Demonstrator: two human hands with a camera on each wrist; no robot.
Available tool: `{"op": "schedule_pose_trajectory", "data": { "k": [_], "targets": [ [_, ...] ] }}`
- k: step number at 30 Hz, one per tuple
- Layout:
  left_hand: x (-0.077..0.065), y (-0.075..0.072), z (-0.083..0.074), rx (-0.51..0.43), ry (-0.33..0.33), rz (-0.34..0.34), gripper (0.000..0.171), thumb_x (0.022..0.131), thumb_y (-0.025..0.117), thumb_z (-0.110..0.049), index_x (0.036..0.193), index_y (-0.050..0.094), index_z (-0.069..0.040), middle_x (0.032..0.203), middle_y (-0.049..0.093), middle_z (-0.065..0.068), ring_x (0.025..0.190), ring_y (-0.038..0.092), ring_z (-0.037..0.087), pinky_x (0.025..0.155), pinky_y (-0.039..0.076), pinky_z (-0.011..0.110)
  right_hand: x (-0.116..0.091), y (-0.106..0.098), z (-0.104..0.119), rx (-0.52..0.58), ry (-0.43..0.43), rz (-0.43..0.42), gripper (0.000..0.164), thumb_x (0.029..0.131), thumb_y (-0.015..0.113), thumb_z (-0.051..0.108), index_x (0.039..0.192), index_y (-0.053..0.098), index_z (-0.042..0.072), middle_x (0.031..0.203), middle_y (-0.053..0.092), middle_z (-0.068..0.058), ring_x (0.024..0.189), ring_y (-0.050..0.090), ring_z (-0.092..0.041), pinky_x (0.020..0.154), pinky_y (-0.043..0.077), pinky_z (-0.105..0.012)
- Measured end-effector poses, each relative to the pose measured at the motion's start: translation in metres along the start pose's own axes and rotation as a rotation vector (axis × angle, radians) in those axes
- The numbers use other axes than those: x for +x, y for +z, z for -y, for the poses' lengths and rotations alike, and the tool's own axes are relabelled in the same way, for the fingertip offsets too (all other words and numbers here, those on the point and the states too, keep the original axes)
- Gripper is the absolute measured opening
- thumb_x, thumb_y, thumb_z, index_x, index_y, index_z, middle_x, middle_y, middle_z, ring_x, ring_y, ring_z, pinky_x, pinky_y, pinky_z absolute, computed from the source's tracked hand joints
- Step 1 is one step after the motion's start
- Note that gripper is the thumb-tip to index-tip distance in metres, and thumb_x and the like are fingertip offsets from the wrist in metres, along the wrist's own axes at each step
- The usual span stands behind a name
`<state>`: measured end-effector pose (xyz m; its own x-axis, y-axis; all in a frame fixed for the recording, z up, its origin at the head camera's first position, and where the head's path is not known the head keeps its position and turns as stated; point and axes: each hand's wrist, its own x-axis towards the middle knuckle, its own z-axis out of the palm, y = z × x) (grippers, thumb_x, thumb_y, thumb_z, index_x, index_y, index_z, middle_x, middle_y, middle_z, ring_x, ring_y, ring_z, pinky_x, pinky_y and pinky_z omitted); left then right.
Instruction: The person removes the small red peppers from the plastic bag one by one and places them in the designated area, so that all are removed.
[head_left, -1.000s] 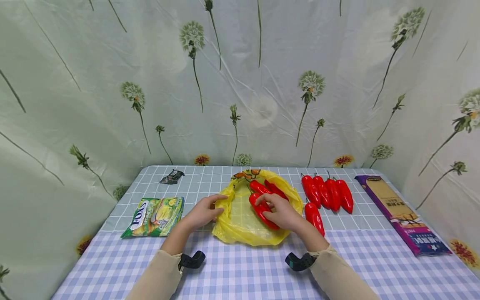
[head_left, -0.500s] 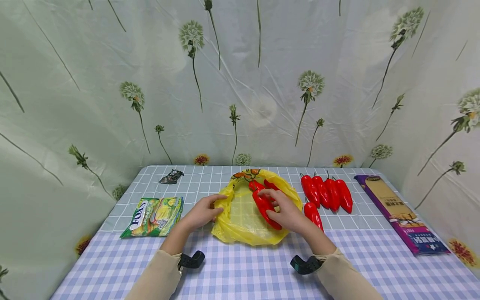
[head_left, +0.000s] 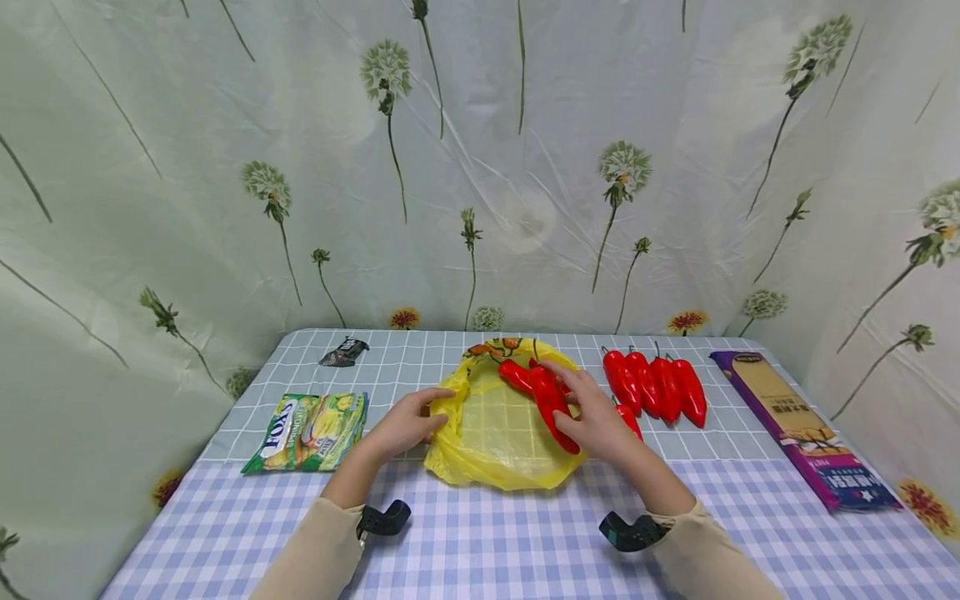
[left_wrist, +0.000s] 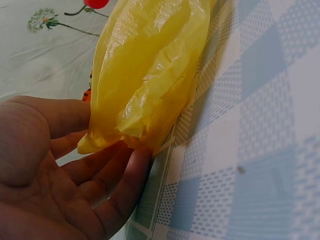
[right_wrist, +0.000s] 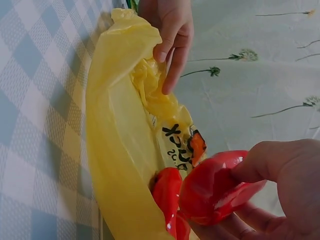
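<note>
- Right hand [head_left: 604,421] grips a red pepper [head_left: 553,404] between thumb and fingers, at the bag's three o'clock.
- Left hand [head_left: 405,425] pinches the rim of the yellow bag [head_left: 487,460] at nine o'clock.
- Another pepper [head_left: 514,375] lies inside, near twelve.
- Outside, at two o'clock: four peppers [head_left: 646,386] side by side.
- Snack packet [head_left: 311,433] at nine; pasta pack [head_left: 802,429] at three.

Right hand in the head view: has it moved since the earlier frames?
Yes. Judged against the row of four red peppers, the right hand, holding a red pepper, has shifted rightward, closer to them.
</note>
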<state>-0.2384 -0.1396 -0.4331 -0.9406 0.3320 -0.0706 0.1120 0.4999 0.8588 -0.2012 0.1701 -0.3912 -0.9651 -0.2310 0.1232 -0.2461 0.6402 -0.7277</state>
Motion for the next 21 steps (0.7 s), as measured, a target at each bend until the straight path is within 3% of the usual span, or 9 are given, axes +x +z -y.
{"op": "schedule_pose_trajectory", "data": {
  "k": [7, 15, 21],
  "targets": [
    [0.000, 0.000, 0.000, 0.001, 0.000, 0.005, 0.044, 0.098, 0.060, -0.012, 0.141, 0.056, -0.014, 0.089, 0.057, 0.008, 0.067, 0.055, 0.016, 0.063, 0.052, 0.027, -0.006, -0.013, -0.001, -0.012, 0.025, -0.063, 0.084, 0.077, 0.077, 0.005, 0.149, 0.041, 0.030, 0.138, 0.050, -0.013, 0.120, 0.055, -0.035, 0.078, 0.062, -0.042],
    [-0.001, 0.000, -0.002, 0.008, 0.005, 0.009, 0.044, 0.097, 0.060, -0.012, 0.141, 0.056, -0.012, 0.086, 0.056, 0.008, 0.064, 0.054, 0.015, 0.061, 0.050, 0.026, -0.018, -0.033, -0.015, -0.004, 0.009, -0.117, 0.073, 0.081, 0.077, 0.008, 0.145, 0.043, 0.021, 0.136, 0.052, -0.015, 0.109, 0.061, -0.032, 0.079, 0.062, -0.041],
    [-0.002, -0.001, -0.002, 0.016, 0.002, 0.001, 0.043, 0.097, 0.060, -0.012, 0.140, 0.057, -0.013, 0.090, 0.057, 0.009, 0.064, 0.055, 0.015, 0.061, 0.050, 0.026, -0.029, -0.048, -0.026, 0.002, 0.012, -0.151, 0.072, 0.083, 0.075, 0.006, 0.145, 0.041, 0.017, 0.140, 0.050, -0.018, 0.114, 0.059, -0.038, 0.084, 0.061, -0.049]
  ]
}}
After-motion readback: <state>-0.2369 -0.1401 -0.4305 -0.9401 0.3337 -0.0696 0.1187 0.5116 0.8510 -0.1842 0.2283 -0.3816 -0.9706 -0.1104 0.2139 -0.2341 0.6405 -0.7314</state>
